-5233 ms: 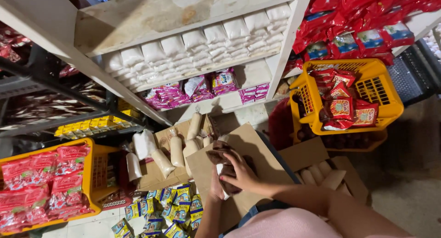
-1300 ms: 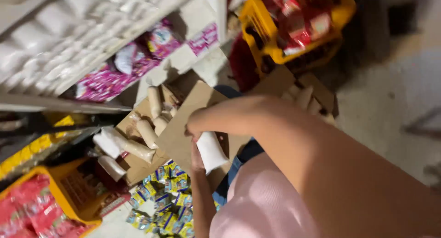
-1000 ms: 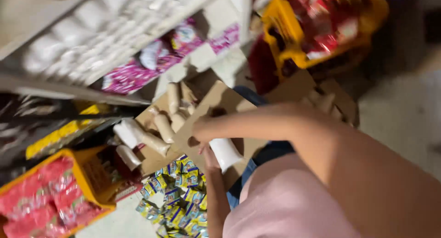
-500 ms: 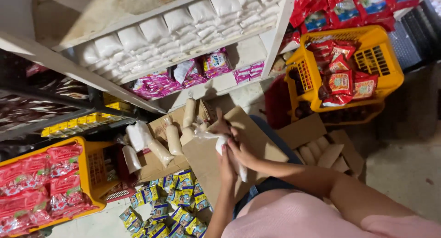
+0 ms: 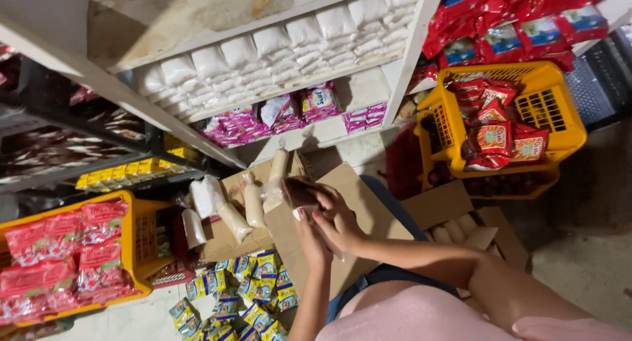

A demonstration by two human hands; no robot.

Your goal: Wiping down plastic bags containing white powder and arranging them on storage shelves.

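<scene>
Left side: orange basket [image 5: 141, 249] of red packets sits at left, with clear tube-shaped bags of pale grain [image 5: 234, 219] lying on the open cardboard box [image 5: 368, 203] just right of it. Centre: left hand [image 5: 311, 239] and right hand [image 5: 337, 216] are pressed together, both closed around a small packet [image 5: 297, 191], brownish and semi-transparent, blurred, held over the box flap. Far right: yellow basket [image 5: 559, 124] with red snack packs, well apart from the hands.
</scene>
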